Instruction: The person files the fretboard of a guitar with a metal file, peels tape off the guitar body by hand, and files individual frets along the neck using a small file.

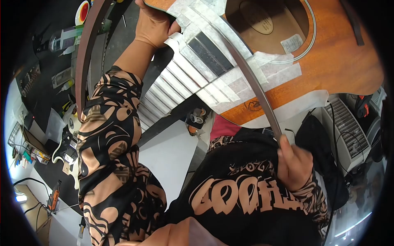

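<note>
An orange-brown guitar body (349, 53) lies across the upper right, its round soundhole beside white tape (283, 76). Tape also covers much of the fretboard (170, 86), leaving a dark bare patch (209, 53). Gripped at its lower end by my right hand (294, 164), a long thin dark strip (258, 90) runs diagonally over the taped guitar. My left hand (154, 25) grips the guitar's far side near the neck joint, some fingers hidden. My right hand is slightly blurred.
A long curved brown strap-like piece (82, 61) hangs at the upper left. Tools and a clear bottle (59, 41) lie behind it. An orange tool (54, 197) is at the lower left. On the right stand a white slotted case (344, 131) and black cables.
</note>
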The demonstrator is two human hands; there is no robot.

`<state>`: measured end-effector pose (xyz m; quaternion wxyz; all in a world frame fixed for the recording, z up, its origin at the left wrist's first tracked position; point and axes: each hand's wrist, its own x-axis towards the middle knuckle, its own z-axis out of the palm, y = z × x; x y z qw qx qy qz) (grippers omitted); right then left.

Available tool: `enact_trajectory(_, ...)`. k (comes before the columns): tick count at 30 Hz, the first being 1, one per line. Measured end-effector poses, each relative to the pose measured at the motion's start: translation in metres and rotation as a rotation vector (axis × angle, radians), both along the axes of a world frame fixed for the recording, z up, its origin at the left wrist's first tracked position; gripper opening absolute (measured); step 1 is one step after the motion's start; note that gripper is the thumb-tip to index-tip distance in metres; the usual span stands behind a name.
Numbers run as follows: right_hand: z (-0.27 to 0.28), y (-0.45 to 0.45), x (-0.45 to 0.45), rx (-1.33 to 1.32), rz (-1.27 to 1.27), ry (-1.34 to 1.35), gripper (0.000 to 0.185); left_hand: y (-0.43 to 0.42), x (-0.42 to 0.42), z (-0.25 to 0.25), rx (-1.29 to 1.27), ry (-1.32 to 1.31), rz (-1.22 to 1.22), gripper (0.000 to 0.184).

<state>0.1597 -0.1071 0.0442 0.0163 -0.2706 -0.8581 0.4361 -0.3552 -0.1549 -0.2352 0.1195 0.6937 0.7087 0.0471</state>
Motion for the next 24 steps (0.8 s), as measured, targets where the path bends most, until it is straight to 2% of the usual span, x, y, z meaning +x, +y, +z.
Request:
enact_trajectory(3, 0.003, -0.003, 0.002, 0.052, 0.034, -0.015, 0.048, -0.003, -0.007, -0.006, -0.144, -0.023, -0.004, 0.079)
enact_trajectory(5, 0.004, 0.015, -0.051, -0.015, -0.050, -0.033, 0.047, -0.013, -0.040, -0.046, -0.394, -0.274, 0.137, 0.080)
enact_trajectory(6, 0.001, 0.024, -0.074, -0.031, -0.066, -0.026, 0.046, -0.016, -0.048, -0.054, -0.111, 0.218, -0.092, 0.081)
enact_trajectory(9, 0.001, 0.032, -0.094, -0.047, -0.069, -0.031, 0.045, -0.022, -0.067, -0.075, 0.178, 0.841, -0.390, 0.083)
enact_trajectory(11, -0.001, 0.029, -0.066, -0.066, -0.034, -0.007, 0.042, -0.023, -0.076, -0.082, 0.192, 0.829, -0.403, 0.084)
enact_trajectory(13, -0.002, 0.022, -0.038, -0.016, -0.121, 0.191, 0.043, -0.020, -0.065, -0.066, 0.221, 0.803, -0.406, 0.084)
enact_trajectory(15, 0.006, 0.020, -0.014, -0.037, -0.150, 0.174, 0.047, -0.016, -0.073, -0.070, 0.219, 0.592, -0.296, 0.079)
enact_trajectory(18, 0.008, 0.012, 0.018, -0.100, -0.195, 0.172, 0.051, -0.011, -0.061, -0.044, 0.120, 0.221, -0.097, 0.078)
enact_trajectory(21, 0.002, -0.003, 0.031, -0.189, -0.243, 0.221, 0.055, -0.004, -0.058, -0.027, 0.105, 0.095, -0.039, 0.078)
enact_trajectory(24, -0.005, -0.012, 0.035, -0.118, -0.184, 0.244, 0.061, -0.002, -0.055, -0.016, 0.109, 0.033, -0.012, 0.077)
